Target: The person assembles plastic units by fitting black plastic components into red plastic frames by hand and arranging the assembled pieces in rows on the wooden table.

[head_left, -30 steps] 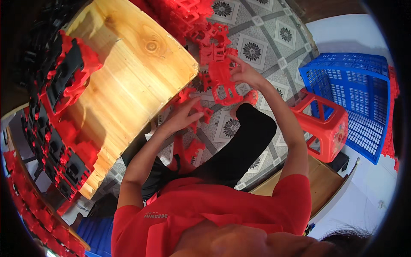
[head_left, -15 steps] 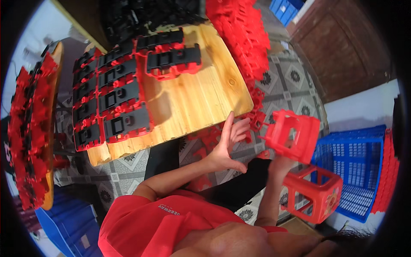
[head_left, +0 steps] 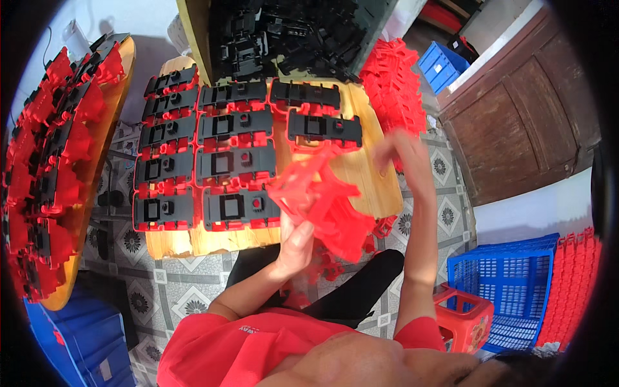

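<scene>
Evidently a good share of the desk [head_left: 371, 187] was already covered: I counted eleven black-topped red units [head_left: 233, 158] there, five in the leftmost column, four in the next and two in the third. Below that short third column, bare wood showed toward the right-hand corner.

The person's left hand [head_left: 296, 248] had its grip clenched around red plastic framework [head_left: 329, 206], held up tilted over the near edge of the desk. Motion blurred it, so I couldn't tell whether it was one frame or several nested together, but I saw no black plate on it. The right hand [head_left: 405, 151] was raised over the desk's right edge, near the third column; it was too smeared for me to say whether its grip was clenched or released, and nothing showed in it.

Plenty remained loose. Black parts [head_left: 290, 35] lay jumbled in a container behind the rows, and a tall heap of red frames [head_left: 393, 84] stood past the far right corner, with no black on them that I could see. Over to the left, another desk [head_left: 95, 187] bore more red-and-black units [head_left: 77, 122] in rows, too crowded to count. A blue basket [head_left: 461, 290] stood beside a red stool [head_left: 474, 322].
</scene>
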{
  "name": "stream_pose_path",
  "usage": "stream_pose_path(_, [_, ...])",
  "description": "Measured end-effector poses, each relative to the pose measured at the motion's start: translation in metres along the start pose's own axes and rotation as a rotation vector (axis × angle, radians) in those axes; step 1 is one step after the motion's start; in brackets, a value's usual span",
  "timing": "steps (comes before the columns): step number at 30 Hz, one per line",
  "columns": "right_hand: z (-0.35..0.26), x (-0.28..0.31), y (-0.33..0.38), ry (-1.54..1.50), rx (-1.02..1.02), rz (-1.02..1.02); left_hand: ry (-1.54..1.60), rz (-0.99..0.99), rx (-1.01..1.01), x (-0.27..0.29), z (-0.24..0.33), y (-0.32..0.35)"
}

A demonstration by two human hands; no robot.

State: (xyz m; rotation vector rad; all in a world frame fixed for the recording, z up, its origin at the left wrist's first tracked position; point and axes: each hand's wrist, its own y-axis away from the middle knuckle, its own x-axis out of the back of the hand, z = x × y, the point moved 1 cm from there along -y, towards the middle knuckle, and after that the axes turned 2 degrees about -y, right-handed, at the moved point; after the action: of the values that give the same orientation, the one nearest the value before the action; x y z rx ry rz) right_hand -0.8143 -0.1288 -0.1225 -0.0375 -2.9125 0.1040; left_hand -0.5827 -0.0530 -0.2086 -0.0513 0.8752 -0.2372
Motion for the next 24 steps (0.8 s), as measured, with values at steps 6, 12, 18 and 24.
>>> stream_pose_path(6, [0.016, -0.047, -0.248, 0.942, 0.614, 0.530, 0.329, -0.237, 0.447, 0.017, 0.006, 0.014])
stream_pose_path(12, [0.021, -0.053, -0.296, 0.939, 0.322, 0.458, 0.103, -0.285, 0.491, 0.030, 0.002, 0.019])
stream_pose_path(18, [-0.004, -0.004, -0.104, 0.362, 0.456, 0.408, 0.088, -0.344, 0.543, 0.035, -0.004, 0.023])
stream_pose_path(24, [0.057, 0.013, 0.076, 0.938, 0.447, 0.702, 0.014, -0.173, 0.425, 0.043, -0.020, 0.031])
